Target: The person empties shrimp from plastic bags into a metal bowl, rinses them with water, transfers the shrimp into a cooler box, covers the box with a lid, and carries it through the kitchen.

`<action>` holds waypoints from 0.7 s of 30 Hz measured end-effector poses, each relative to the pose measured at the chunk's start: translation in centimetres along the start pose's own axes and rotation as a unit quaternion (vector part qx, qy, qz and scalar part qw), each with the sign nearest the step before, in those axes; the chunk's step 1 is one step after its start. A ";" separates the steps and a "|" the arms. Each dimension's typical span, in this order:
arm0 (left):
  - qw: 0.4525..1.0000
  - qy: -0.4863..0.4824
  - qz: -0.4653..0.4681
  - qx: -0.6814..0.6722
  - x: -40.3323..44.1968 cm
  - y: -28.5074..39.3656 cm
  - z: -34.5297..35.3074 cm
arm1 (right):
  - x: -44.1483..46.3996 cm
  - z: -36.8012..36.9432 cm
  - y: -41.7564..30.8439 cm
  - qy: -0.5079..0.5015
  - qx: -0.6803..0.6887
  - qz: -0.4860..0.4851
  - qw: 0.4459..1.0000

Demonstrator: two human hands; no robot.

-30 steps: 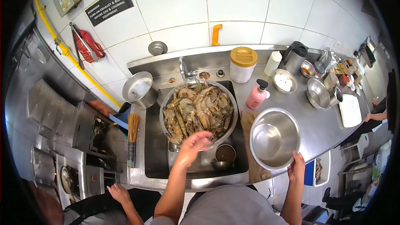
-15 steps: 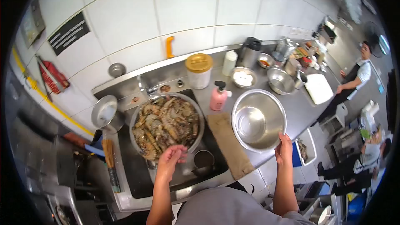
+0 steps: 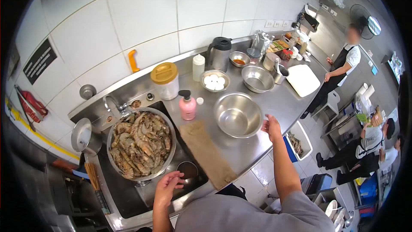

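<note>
A large metal bowl of raw shrimp (image 3: pixel 140 144) sits in the sink (image 3: pixel 124 197) at the left. My left hand (image 3: pixel 169 185) hangs over the sink's front part, fingers apart and holding nothing, close to a small bowl of brown liquid (image 3: pixel 188 170). An empty steel bowl (image 3: pixel 238 115) stands on the steel counter, right of a brown cloth (image 3: pixel 206 154). Just off that bowl's right rim is my right hand (image 3: pixel 271 127), its fingers apart with nothing in them.
Behind stand a pink pump bottle (image 3: pixel 187 105), a gold-lidded tub (image 3: pixel 165 80), a bowl of eggs (image 3: pixel 215 80) and a thermos (image 3: pixel 220 54). A white board (image 3: pixel 303 80) lies at right. Past the counter's end stands a person (image 3: pixel 343 66); others are lower right.
The steel bowl, held by my right hand before, now rests on the counter, released. My left hand has moved away from the shrimp. The view has turned right.
</note>
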State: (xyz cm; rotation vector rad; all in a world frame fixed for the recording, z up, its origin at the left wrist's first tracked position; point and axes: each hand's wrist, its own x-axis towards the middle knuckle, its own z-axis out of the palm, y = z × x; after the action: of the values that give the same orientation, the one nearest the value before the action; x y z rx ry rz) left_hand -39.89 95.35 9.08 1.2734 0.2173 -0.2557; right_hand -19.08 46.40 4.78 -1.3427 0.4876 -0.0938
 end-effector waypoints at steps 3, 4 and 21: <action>0.999 0.034 -0.001 0.000 0.5 -0.3 2.1 | 4.3 1.0 -2.0 0.008 -0.104 -0.054 0.993; 0.999 0.040 -0.001 0.005 0.7 -0.6 3.1 | 5.8 1.2 -2.3 -0.001 -0.143 -0.091 0.986; 0.989 0.084 0.001 -0.118 17.0 -3.0 21.5 | 21.4 -5.0 -0.8 -0.077 -0.266 -0.165 0.947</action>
State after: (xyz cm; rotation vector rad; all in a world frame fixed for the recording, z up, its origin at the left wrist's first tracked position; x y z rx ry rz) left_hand -24.18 72.75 7.28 1.0594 0.3792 -0.1170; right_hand -1.70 34.42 -1.28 -1.9401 0.1492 -0.1379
